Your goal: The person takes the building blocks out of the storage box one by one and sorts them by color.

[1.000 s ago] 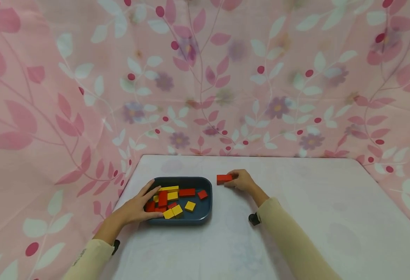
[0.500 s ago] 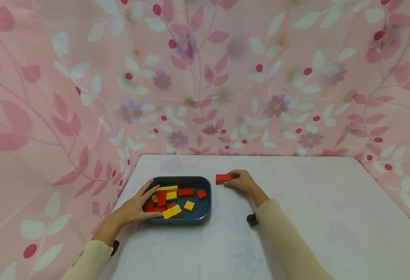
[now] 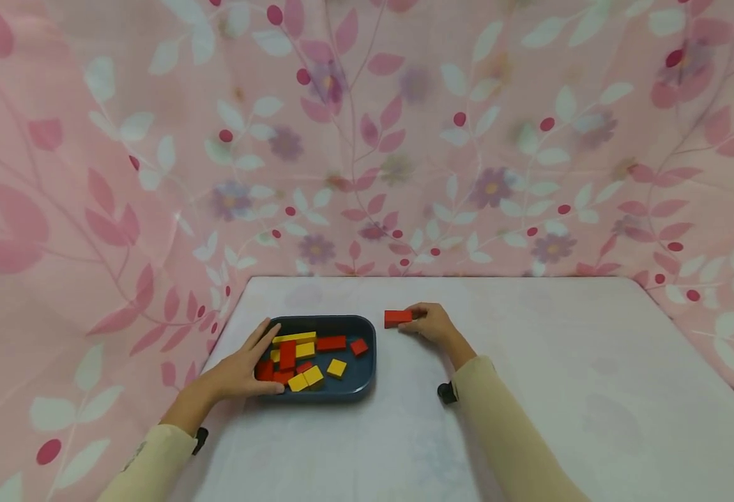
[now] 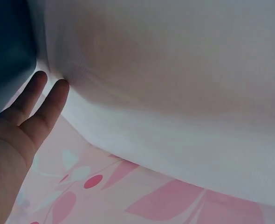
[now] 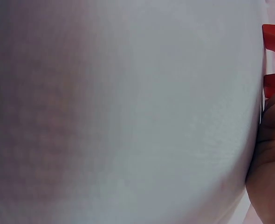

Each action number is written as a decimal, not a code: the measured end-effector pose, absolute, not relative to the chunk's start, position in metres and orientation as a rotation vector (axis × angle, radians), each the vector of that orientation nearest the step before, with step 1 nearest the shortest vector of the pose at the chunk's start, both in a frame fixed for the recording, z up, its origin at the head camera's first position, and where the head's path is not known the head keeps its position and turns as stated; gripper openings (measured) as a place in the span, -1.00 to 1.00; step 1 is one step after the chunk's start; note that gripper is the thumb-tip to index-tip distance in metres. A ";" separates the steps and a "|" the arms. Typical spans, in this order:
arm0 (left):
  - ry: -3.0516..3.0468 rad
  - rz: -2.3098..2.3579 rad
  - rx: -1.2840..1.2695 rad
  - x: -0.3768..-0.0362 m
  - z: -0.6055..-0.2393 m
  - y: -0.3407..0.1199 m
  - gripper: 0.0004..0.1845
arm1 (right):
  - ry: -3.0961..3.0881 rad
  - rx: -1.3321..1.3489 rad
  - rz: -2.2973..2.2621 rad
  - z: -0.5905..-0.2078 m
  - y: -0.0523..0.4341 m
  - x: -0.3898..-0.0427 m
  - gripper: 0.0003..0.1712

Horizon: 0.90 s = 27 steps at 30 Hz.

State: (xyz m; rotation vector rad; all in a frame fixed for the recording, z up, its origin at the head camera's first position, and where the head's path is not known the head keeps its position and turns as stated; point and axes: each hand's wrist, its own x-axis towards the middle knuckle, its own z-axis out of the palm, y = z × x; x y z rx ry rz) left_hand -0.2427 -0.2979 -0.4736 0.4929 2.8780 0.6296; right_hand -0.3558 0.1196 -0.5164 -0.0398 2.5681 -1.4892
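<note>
Holding red and yellow blocks (image 3: 307,352), the tray (image 3: 367,373) bears the flat left hand (image 3: 241,369); right hand (image 3: 432,323) pinches a red block (image 3: 397,318).

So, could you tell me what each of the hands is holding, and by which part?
The right hand pinches the red block by its right end. The left hand holds nothing; its straight fingers rest on the blue tray's left rim.

Right wrist view: red block (image 5: 273,39) cut by the frame edge, part-hidden behind fingers (image 5: 271,116). Left wrist view: tray (image 4: 9,51) blurred.
</note>
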 end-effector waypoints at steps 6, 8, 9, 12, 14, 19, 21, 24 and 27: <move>2.865 0.615 0.464 -0.245 -0.475 -0.299 0.24 | 2.566 -0.027 -1.492 -0.516 0.119 -0.357 -0.49; 2.869 0.618 0.456 -0.245 -0.475 -0.299 0.25 | 2.567 -0.013 -1.494 -0.516 0.119 -0.357 -0.49; 2.873 0.615 0.452 -0.246 -0.476 -0.298 0.25 | 2.568 -0.018 -1.493 -0.516 0.119 -0.357 -0.49; 2.875 0.631 0.446 -0.246 -0.476 -0.299 0.26 | 2.573 -0.037 -1.478 -0.515 0.119 -0.358 -0.47; 2.888 0.629 0.453 -0.246 -0.476 -0.298 0.27 | 2.573 -0.046 -1.473 -0.514 0.118 -0.358 -0.47; 2.934 0.580 0.419 -0.248 -0.476 -0.297 0.34 | 2.568 -0.039 -1.462 -0.511 0.119 -0.358 -0.46; 2.939 0.573 0.399 -0.247 -0.476 -0.296 0.36 | 2.569 -0.044 -1.463 -0.510 0.119 -0.358 -0.46; 2.932 0.587 0.395 -0.246 -0.477 -0.296 0.34 | 2.576 -0.054 -1.462 -0.511 0.119 -0.358 -0.47; 2.927 0.598 0.398 -0.246 -0.478 -0.296 0.32 | 2.584 -0.071 -1.458 -0.512 0.118 -0.358 -0.46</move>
